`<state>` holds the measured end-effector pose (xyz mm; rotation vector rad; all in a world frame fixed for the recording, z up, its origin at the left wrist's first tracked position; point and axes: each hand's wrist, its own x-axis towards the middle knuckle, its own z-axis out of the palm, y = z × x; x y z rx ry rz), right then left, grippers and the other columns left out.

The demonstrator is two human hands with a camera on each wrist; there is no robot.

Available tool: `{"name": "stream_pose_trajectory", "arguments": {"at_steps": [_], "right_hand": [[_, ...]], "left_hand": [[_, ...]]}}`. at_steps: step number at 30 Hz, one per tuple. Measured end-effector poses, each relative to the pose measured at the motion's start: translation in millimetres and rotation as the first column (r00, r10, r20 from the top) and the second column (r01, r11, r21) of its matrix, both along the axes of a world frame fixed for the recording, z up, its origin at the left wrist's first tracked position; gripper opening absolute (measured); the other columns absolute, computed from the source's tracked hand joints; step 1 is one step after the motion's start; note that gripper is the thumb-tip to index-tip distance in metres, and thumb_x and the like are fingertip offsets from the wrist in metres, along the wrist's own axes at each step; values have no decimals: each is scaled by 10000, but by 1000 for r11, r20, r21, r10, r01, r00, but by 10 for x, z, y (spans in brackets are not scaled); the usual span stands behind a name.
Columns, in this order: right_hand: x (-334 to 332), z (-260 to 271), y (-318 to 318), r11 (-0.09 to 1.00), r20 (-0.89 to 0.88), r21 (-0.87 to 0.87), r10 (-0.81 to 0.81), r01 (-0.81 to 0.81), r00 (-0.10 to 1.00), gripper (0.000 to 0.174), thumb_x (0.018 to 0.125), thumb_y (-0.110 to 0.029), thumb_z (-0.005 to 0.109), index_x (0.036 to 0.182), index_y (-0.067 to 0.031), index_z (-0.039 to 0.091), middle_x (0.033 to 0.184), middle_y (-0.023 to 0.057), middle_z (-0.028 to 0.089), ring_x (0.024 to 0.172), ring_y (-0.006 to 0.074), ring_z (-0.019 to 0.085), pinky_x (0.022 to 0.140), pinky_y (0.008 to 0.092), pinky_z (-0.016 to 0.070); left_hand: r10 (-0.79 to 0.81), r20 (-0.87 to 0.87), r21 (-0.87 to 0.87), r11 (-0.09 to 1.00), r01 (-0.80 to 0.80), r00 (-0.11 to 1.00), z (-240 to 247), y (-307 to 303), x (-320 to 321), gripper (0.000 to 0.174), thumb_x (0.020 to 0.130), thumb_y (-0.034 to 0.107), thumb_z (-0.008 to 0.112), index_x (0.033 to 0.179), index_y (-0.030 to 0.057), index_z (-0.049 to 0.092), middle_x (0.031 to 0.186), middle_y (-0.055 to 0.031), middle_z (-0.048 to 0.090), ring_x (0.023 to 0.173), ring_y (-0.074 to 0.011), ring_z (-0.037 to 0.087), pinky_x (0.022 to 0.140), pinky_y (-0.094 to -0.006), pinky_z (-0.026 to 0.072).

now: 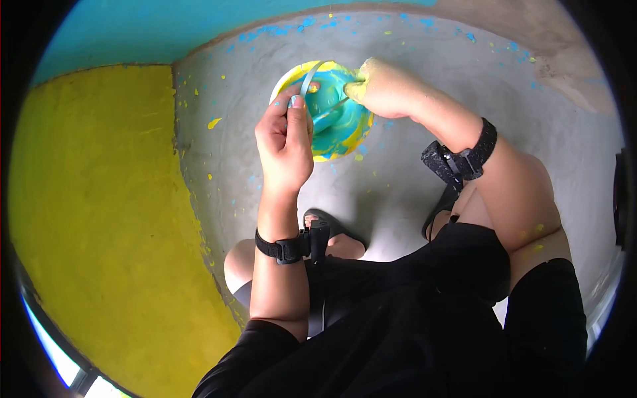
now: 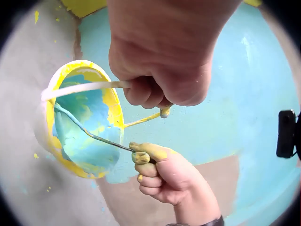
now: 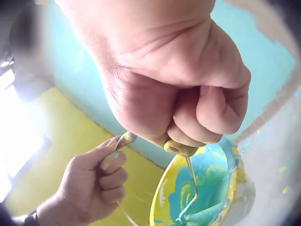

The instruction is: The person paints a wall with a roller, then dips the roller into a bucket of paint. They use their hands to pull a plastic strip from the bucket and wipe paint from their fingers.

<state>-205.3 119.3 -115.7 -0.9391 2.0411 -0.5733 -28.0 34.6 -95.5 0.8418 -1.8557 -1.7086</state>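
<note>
A small paint bucket [image 1: 345, 136], yellow-smeared with turquoise paint inside, stands on the grey floor. My left hand [image 1: 286, 129] grips its thin white bail handle [image 1: 309, 78] above the rim. In the left wrist view the left hand [image 2: 157, 75] has its fingers curled round that bail handle [image 2: 84, 88] over the bucket [image 2: 110, 106]. My right hand [image 1: 379, 85], smeared with yellow paint, grips a paint-coated tool handle whose wire shaft [image 2: 91, 134] runs down into the paint. From the right wrist, my fist [image 3: 188, 99] closes on the tool handle [image 3: 181, 149], and the wire shaft [image 3: 192, 181] dips into the bucket [image 3: 207, 188].
A yellow wall [image 1: 99, 219] rises at my left and a turquoise wall [image 1: 166, 26] lies beyond the bucket. The grey floor [image 1: 411, 60] is speckled with blue and yellow paint. I am squatting, with my sandalled feet [image 1: 332, 242] just behind the bucket.
</note>
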Motion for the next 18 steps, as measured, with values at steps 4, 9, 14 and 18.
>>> {"name": "stream_pose_trajectory", "arguments": {"at_steps": [4,9,14,18], "right_hand": [[-3,-154,-15,977,83,-37,-209,212,974,404,921,-301,580,757,55,680,608,220,615,574,341,629,582,463,488],[92,48,-2,1000,-87,7,11,-10,996,417,921,-314,576,765,60,675,621,233,617,566,347,616,575,460,477],[89,-140,-88,975,-65,-166,-162,149,985,378,901,-285,581,775,56,685,680,250,649,632,363,662,601,463,512],[128,190,-13,996,-220,-88,12,-32,975,358,894,-271,584,810,59,694,714,259,659,647,375,665,612,466,517]], "left_hand": [[-31,16,-40,999,32,999,50,-43,27,275,1064,153,471,1166,-51,624,596,76,408,497,-4,318,440,-207,231],[-34,37,-62,997,36,999,36,-61,19,270,1061,148,474,1145,-58,626,594,76,421,496,-2,328,446,-204,239],[-81,95,-80,993,89,992,56,-52,36,285,1063,147,468,1177,-67,616,595,69,431,507,-1,345,464,-194,262],[-55,101,-96,993,64,993,48,-90,40,289,1067,146,455,1183,-63,618,594,69,424,506,-3,339,467,-196,261]]}}
